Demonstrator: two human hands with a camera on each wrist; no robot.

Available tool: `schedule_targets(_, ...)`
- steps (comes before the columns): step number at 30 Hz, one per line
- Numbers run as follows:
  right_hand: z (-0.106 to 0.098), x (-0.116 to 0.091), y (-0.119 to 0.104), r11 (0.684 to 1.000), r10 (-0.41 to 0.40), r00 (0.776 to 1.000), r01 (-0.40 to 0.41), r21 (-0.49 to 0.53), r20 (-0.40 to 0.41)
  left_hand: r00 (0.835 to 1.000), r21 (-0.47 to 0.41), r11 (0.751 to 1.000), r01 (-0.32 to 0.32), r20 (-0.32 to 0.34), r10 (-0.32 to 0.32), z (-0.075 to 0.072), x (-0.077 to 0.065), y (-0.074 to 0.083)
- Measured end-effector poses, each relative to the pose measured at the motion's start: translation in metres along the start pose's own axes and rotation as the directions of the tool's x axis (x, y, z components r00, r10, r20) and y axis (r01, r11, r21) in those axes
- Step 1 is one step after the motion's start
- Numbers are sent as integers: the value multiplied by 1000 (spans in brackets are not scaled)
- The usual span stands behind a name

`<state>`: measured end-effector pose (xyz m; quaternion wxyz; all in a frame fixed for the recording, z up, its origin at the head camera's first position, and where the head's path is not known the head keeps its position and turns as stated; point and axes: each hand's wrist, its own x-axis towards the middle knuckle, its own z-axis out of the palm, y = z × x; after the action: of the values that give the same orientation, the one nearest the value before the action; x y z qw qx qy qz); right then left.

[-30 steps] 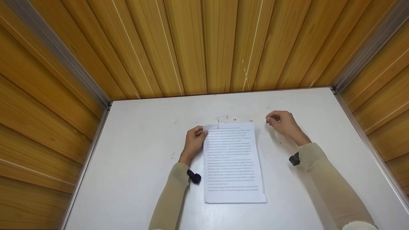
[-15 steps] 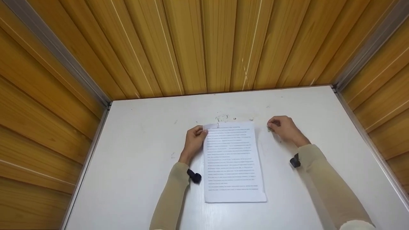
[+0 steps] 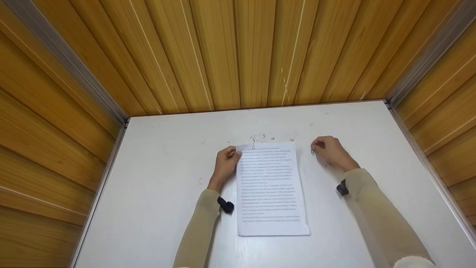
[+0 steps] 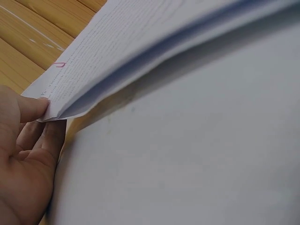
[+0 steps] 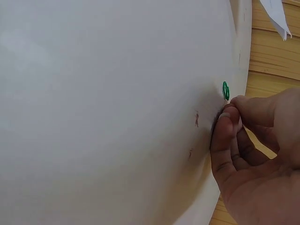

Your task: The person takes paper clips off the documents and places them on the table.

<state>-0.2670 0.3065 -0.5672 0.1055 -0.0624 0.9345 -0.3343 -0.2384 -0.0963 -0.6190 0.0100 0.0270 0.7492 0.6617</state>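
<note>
The stack of printed sheets (image 3: 268, 186) is positioned at the lower centre of the frame, over the white bench (image 3: 160, 186). The left hand (image 3: 226, 162) grips the stack at its upper left corner, thumb on the printed face. A paper clip (image 3: 253, 146) is seated on the top edge, near that corner. The right hand (image 3: 331, 150), right of centre, pinches a small green paper clip (image 3: 312, 152), apart from the stack. Wood-grain panels (image 3: 256, 56) span the upper frame.
</note>
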Motion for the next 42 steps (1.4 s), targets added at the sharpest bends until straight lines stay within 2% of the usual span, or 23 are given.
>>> schedule_targets(14,0,-1,-6,1000,11,1000,-11,15,0,1000,-14,1000,16,-9,-16,2,-2,1)
schedule_targets(19,1,2,-15,998,-52,997,54,30,-62,1000,-16,999,29,-6,-29,2,-3,2)
schedule_targets(26,8,8,-41,976,-203,960,214,38,-193,1000,0,1000,28,-10,-28,2,-3,2)
schedule_targets(33,19,12,-65,951,-277,922,302,57,-272,1000,4,1000,24,-6,-24,5,-3,-2)
schedule_targets(37,24,14,-74,943,-305,907,331,43,-292,1000,-3,1000,21,0,-21,8,-2,-3)
schedule_targets(42,34,16,-88,931,-339,899,363,39,-276,1000,-17,1000,22,-2,-22,9,-1,-3)
